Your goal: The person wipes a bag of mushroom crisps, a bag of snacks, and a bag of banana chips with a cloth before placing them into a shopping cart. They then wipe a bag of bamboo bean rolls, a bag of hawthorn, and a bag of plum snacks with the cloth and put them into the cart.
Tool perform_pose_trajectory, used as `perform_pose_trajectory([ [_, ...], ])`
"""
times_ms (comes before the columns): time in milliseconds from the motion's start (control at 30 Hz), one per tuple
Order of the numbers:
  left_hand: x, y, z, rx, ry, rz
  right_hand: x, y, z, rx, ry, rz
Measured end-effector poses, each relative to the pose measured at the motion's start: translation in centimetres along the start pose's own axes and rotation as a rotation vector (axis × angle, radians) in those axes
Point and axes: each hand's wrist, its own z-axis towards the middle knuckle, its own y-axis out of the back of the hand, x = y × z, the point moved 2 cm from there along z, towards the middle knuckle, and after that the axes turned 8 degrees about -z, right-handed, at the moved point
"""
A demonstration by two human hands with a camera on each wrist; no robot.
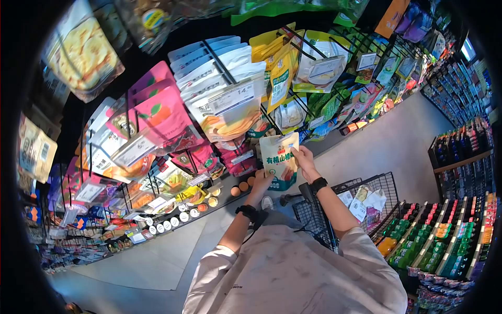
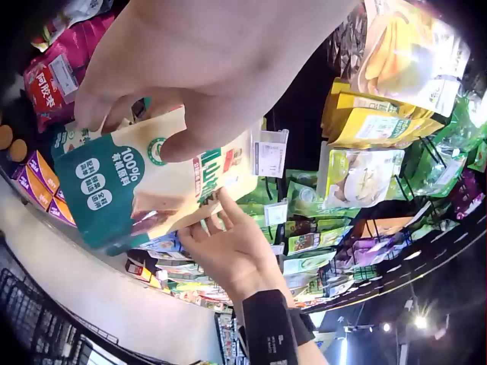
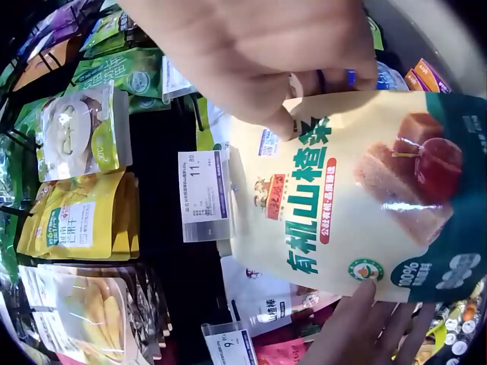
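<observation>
A cream and green snack pouch (image 1: pixel 280 163) is held upright between both hands in front of the shelf, its printed face toward the person. The left hand (image 1: pixel 260 184) grips its lower left edge, thumb on the front. At the upper right edge, the right hand (image 1: pixel 307 164) pinches the pouch. In the left wrist view the left hand (image 2: pixel 202 76) has its thumb on the pouch (image 2: pixel 122 182), with the right hand (image 2: pixel 236 247) at the opposite edge. The right wrist view shows the right hand (image 3: pixel 281 61) over the pouch's (image 3: pixel 342 190) edge and the left hand (image 3: pixel 365 327) below.
Hanging pouches fill the shelf, among them pink pouches (image 1: pixel 157 118), white pouches (image 1: pixel 230 104) and yellow pouches (image 1: pixel 281 78). A black wire cart (image 1: pixel 389 180) with packages in it stands at the person's right. Beyond it are green bottles (image 1: pixel 413 243). Round tubs line the lower shelf.
</observation>
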Motion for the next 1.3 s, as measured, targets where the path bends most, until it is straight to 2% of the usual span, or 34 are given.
perform_pose_trajectory([
  [33, -0.2, 0.2, -0.3, 0.005, 0.012, 0.006, 0.8, -0.1, -0.6, -0.004, -0.012, 0.005],
  [100, -1.2, 0.3, -1.1, 0.018, -0.057, -0.042, 3.1, -0.5, -1.8, 0.113, 0.039, 0.169],
  [167, -3.4, 0.4, -1.9, 0.010, -0.011, -0.038, 3.8, -0.8, -1.8, 0.108, 0.041, 0.178],
  [267, -3.8, 0.3, -1.5, -0.025, 0.025, -0.038, 4.4, -1.0, -1.3, 0.055, 0.061, 0.201],
  [333, -3.7, 0.2, -1.0, -0.053, 0.019, -0.045, 4.6, -1.1, -0.7, 0.050, 0.042, 0.210],
  [400, -3.1, 0.2, -0.7, -0.080, 0.002, 0.077, 4.4, -1.1, -0.3, 0.051, 0.035, 0.185],
  [500, -1.6, 0.7, -0.3, -0.051, -0.040, 0.074, 3.2, -1.4, 0.7, 0.025, 0.039, 0.162],
  [600, -4.9, 1.1, -2.5, -0.054, -0.025, 0.128, 2.5, -1.7, 1.3, 0.023, 0.047, 0.180],
  [667, 2.3, 3.0, -0.3, -0.065, -0.079, 0.075, 2.7, -2.2, 2.3, 0.031, 0.079, 0.238],
  [700, 5.3, 3.7, -0.3, -0.077, -0.133, 0.024, 2.9, -2.4, 3.2, 0.031, 0.179, 0.153],
  [733, -0.2, 4.2, -3.9, -0.100, 0.039, 0.089, 3.3, -3.1, 4.1, -0.017, 0.167, 0.138],
  [767, 0.8, 5.5, -5.0, -0.107, 0.061, 0.088, 5.2, -3.7, 3.9, -0.028, 0.158, 0.090],
  [800, 2.2, 7.6, -5.8, 0.004, 0.099, 0.041, 5.6, -4.3, 4.5, -0.060, 0.125, 0.086],
  [833, 3.2, 9.4, -6.7, 0.116, 0.131, -0.009, 5.4, -4.0, 5.7, -0.092, 0.161, -0.183],
  [900, 5.1, 12.1, -9.7, -0.008, 0.373, -0.084, 3.9, -3.8, 6.7, -0.345, 0.426, -0.394],
  [967, 7.9, 15.1, -13.7, -0.155, 0.408, -0.128, 1.6, -2.5, 6.2, -0.234, 0.228, -0.039],
  [1000, 9.7, 16.6, -15.4, -0.213, 0.464, -0.140, 0.3, -1.2, 5.7, -0.082, 0.150, 0.061],
  [1033, 11.9, 18.0, -17.0, -0.269, 0.519, -0.152, 2.2, -0.4, 2.1, -0.028, 0.022, 0.147],
  [1100, 15.5, 20.0, -20.7, -0.361, 0.511, -0.227, 2.7, 2.0, -2.7, 0.046, -0.004, 0.143],
  [1167, 18.7, 21.2, -24.3, -0.405, 0.495, -0.324, 3.7, 4.8, -7.8, 0.057, -0.040, 0.184],
  [1300, 26.7, 23.1, -28.7, -0.405, 0.836, -0.470, 1.3, 12.0, -15.1, -0.138, -0.077, 0.223],
])
